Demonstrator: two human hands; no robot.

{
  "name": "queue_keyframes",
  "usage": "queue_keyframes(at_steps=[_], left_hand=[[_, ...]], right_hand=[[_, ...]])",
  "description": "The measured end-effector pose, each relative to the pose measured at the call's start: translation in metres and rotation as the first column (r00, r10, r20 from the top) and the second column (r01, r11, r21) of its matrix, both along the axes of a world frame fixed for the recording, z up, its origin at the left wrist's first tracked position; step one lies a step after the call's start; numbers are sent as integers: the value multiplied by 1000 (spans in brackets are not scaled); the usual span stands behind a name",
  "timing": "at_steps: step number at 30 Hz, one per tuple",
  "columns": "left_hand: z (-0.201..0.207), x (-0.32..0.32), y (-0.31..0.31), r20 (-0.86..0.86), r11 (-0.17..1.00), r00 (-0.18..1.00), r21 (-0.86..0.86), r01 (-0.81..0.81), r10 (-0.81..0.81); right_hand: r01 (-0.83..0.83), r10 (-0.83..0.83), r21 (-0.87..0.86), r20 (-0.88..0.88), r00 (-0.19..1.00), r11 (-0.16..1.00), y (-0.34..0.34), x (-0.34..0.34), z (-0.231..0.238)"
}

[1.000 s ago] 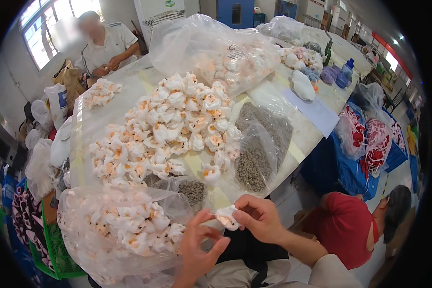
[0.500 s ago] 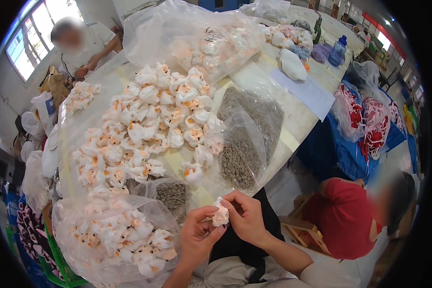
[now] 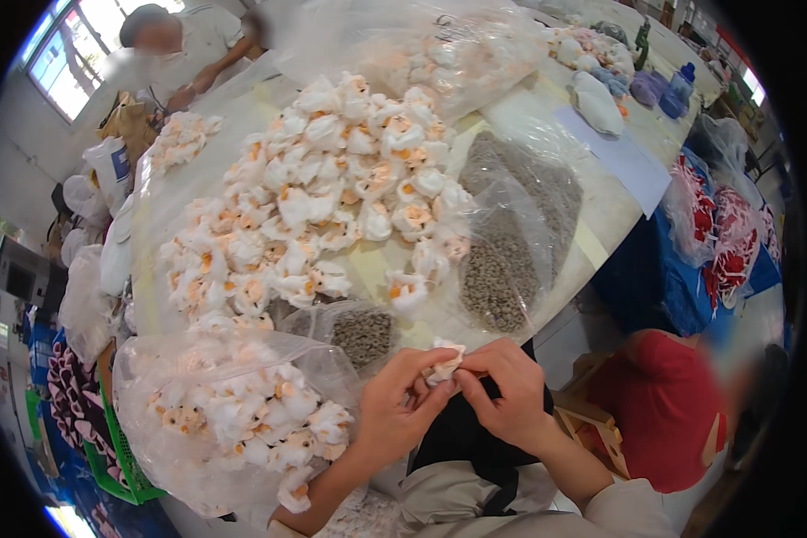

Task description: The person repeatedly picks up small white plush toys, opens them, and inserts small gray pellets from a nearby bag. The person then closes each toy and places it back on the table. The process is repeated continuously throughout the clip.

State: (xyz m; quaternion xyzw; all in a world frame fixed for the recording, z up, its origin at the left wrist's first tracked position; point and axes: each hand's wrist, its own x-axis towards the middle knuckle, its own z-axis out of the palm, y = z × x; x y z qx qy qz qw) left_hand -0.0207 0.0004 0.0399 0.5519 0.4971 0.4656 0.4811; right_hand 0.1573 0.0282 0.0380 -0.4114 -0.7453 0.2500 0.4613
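Note:
A small white and peach plush piece (image 3: 446, 362) is held up over my lap, close to the table's near edge. The thumb and fingers of my left hand (image 3: 405, 399) pinch it from the left. My right hand (image 3: 511, 387) grips its right edge between thumb and fingertips, which partly hide it. Left of my hands, a clear plastic bag (image 3: 143, 386) holds many similar pieces. Beyond the hands, a small open bag of grey-brown granules (image 3: 360, 336) rests on the table. A large heap of white plush pieces (image 3: 309, 193) with orange parts spreads behind it.
A larger clear bag of grey-brown granules (image 3: 502, 278) lies right of the heap. Another big bag of plush pieces (image 3: 421, 54) sits at the back. A blue bottle (image 3: 678, 90) stands far right. One person in red (image 3: 659, 412) sits at right, another in white (image 3: 202, 54) far left.
The view has shifted, so the table contents appear farther right and slightly higher. Both hands still hold the plush piece, which has been turned between the fingers.

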Motion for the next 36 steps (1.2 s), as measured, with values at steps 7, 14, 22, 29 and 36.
queue_keyframes(at_steps=[7,14,22,29,36], left_hand=[[12,-18,11,-399,961,913,211,180,-84],[47,-43,16,-296,962,947,198,187,-123],[112,-105,41,-230,966,965,249,-66,126],[150,-160,-6,-282,937,918,287,-198,280],[190,-140,-114,-402,782,719,537,-316,566]], right_hand=[[-63,63,-45,7,998,997,1,-1,5],[-195,239,-341,92,967,920,-46,-25,-14],[-503,536,-501,-88,839,705,-78,-125,-24],[-603,447,-566,-406,797,562,-42,-120,57],[-610,546,-280,-278,791,741,-21,-131,111]])
